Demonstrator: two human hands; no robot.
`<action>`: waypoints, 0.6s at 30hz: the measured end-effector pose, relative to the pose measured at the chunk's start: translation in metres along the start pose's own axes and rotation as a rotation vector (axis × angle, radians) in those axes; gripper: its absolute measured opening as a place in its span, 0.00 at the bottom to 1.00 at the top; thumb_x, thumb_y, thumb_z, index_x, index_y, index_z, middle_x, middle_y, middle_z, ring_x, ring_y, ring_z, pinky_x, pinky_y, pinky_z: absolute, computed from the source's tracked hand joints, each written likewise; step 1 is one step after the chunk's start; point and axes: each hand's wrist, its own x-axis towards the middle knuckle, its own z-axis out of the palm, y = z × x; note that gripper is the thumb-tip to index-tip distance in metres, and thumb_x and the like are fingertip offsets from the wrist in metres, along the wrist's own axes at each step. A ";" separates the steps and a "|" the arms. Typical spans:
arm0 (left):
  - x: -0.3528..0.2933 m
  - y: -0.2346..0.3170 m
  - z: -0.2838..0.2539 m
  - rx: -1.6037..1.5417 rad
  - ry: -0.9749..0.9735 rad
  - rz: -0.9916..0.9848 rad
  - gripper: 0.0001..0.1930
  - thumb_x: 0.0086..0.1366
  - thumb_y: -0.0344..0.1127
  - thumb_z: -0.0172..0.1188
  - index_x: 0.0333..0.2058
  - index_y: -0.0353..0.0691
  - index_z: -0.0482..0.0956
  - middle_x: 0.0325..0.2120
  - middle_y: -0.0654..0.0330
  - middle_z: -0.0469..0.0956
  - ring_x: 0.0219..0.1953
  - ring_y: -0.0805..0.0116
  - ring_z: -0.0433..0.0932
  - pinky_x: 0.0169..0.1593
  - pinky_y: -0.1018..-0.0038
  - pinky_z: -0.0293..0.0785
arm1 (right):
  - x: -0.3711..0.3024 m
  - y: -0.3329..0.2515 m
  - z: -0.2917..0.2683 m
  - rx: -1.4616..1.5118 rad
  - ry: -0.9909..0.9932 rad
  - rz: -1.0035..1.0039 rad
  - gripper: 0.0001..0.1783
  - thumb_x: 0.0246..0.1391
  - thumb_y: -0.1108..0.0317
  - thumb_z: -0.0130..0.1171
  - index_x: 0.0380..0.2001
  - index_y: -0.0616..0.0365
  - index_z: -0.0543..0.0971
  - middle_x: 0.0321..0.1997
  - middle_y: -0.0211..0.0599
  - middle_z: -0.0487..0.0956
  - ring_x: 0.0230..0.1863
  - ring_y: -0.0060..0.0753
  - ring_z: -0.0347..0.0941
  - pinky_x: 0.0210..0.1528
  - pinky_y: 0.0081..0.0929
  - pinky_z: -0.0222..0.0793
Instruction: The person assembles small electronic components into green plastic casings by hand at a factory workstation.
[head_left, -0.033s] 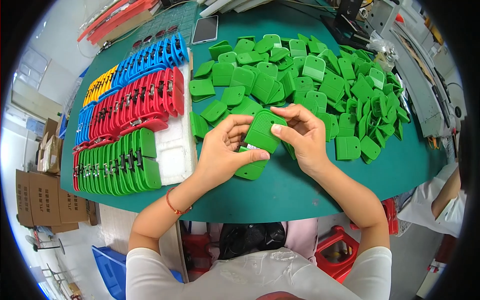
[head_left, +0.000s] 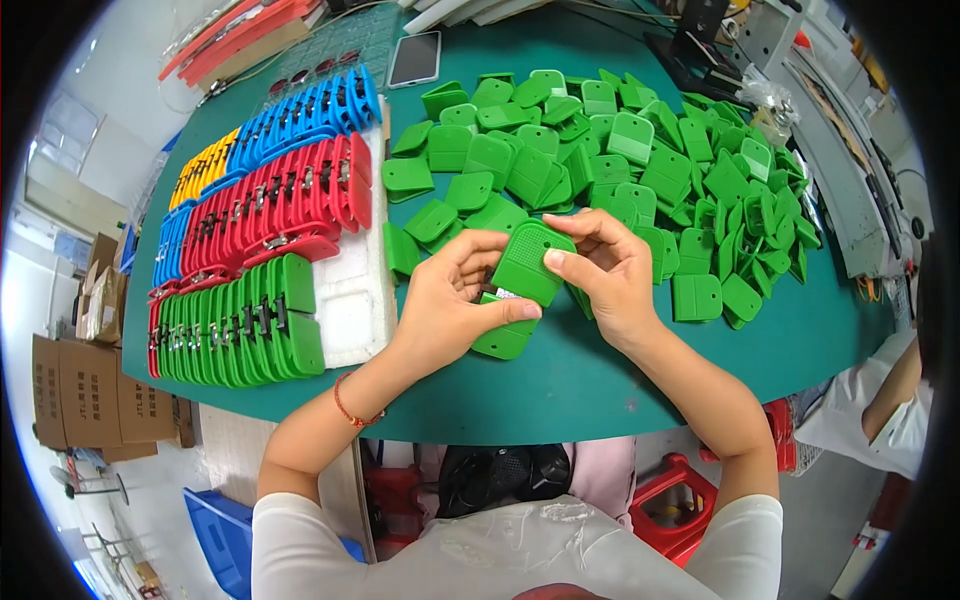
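Between my hands, above the table's front part, is a green plastic clip [head_left: 528,262] with a dotted plate on top and a second green plate below. My left hand [head_left: 440,302] grips its lower left side, the thumb laid across the lower plate. A small dark and silvery part shows at the joint beside that thumb; the rest of it is hidden. My right hand [head_left: 608,272] pinches the upper right corner between thumb and fingers, near the hole. Just beyond my hands lies a heap of loose green plates [head_left: 536,165].
Rows of assembled green clips [head_left: 235,325], red clips [head_left: 275,205], blue clips [head_left: 300,115] and yellow clips [head_left: 205,168] stand at left on a white foam board [head_left: 360,325]. A phone [head_left: 415,58] lies behind. Metal equipment [head_left: 835,170] borders the right; another person's arm [head_left: 893,390] shows there.
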 end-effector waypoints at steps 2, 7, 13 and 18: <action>-0.002 0.001 -0.001 -0.004 -0.019 0.014 0.30 0.48 0.23 0.69 0.49 0.29 0.64 0.41 0.53 0.76 0.42 0.73 0.76 0.44 0.78 0.74 | 0.000 -0.001 0.001 -0.063 -0.010 -0.036 0.15 0.45 0.79 0.62 0.40 0.64 0.76 0.36 0.29 0.74 0.38 0.18 0.69 0.45 0.20 0.65; -0.006 0.025 -0.001 0.168 0.014 0.170 0.22 0.51 0.30 0.68 0.44 0.30 0.71 0.36 0.54 0.78 0.34 0.74 0.77 0.36 0.78 0.75 | -0.003 0.003 -0.002 -0.061 -0.092 -0.135 0.24 0.57 0.68 0.49 0.56 0.63 0.64 0.50 0.38 0.71 0.43 0.22 0.67 0.43 0.20 0.62; -0.042 0.090 -0.023 1.124 0.335 0.305 0.30 0.44 0.32 0.68 0.47 0.38 0.67 0.25 0.51 0.75 0.25 0.53 0.76 0.29 0.65 0.72 | -0.006 0.009 -0.001 -0.168 -0.077 -0.259 0.27 0.57 0.65 0.48 0.59 0.61 0.59 0.55 0.43 0.66 0.44 0.25 0.66 0.45 0.23 0.62; -0.055 0.086 -0.064 1.603 0.430 0.119 0.26 0.43 0.32 0.68 0.43 0.36 0.71 0.26 0.48 0.76 0.29 0.51 0.77 0.35 0.63 0.72 | -0.010 0.006 0.006 -0.190 -0.052 -0.248 0.25 0.56 0.69 0.48 0.58 0.60 0.61 0.54 0.42 0.65 0.43 0.26 0.67 0.46 0.25 0.63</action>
